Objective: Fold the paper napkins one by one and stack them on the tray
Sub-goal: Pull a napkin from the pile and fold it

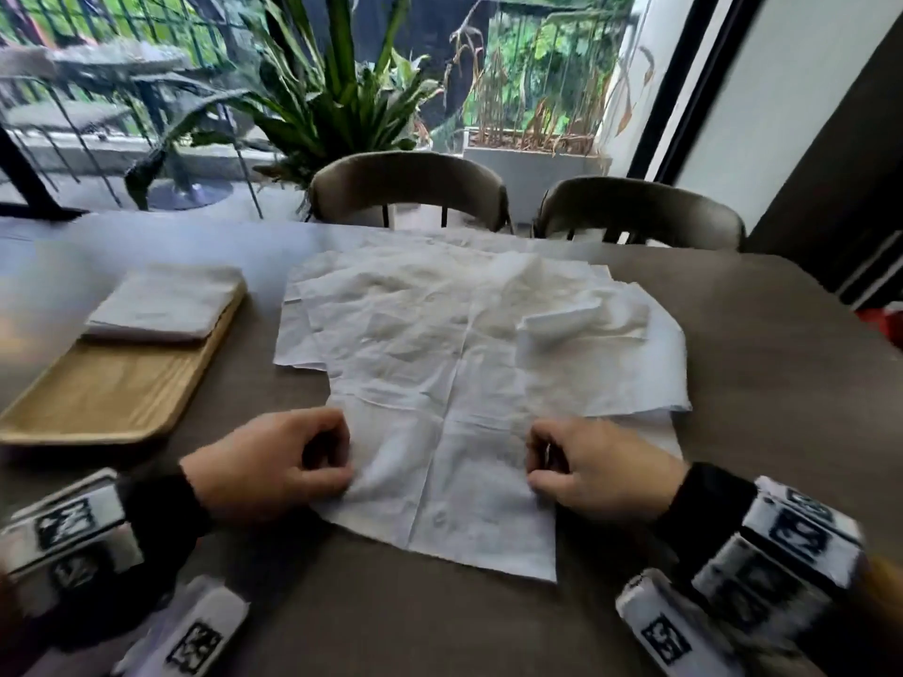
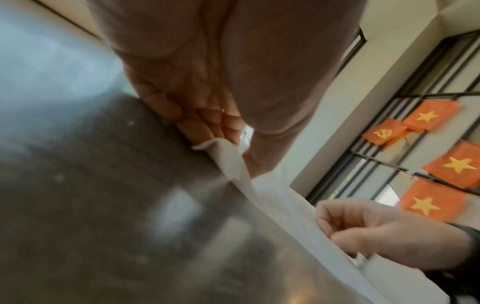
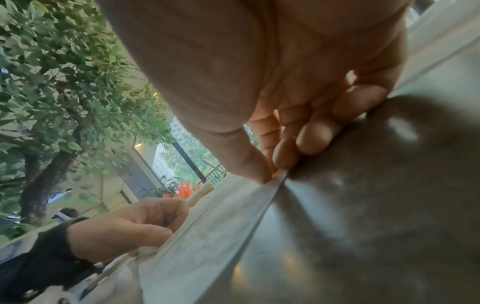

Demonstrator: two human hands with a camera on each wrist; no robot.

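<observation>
A white unfolded paper napkin lies flat on the dark table, nearest to me, overlapping a loose pile of several creased open napkins. My left hand pinches the napkin's left edge between thumb and curled fingers. The left wrist view shows that hand lifting a bit of the edge. At the right edge my right hand pinches the paper; the right wrist view shows its thumb and fingers closed on the napkin. At the left, the wooden tray carries a stack of folded napkins at its far end.
Two dark chairs stand at the table's far edge, with a potted plant and window behind. A small crumpled piece lies on the pile's right side. Bare table shows in front of me.
</observation>
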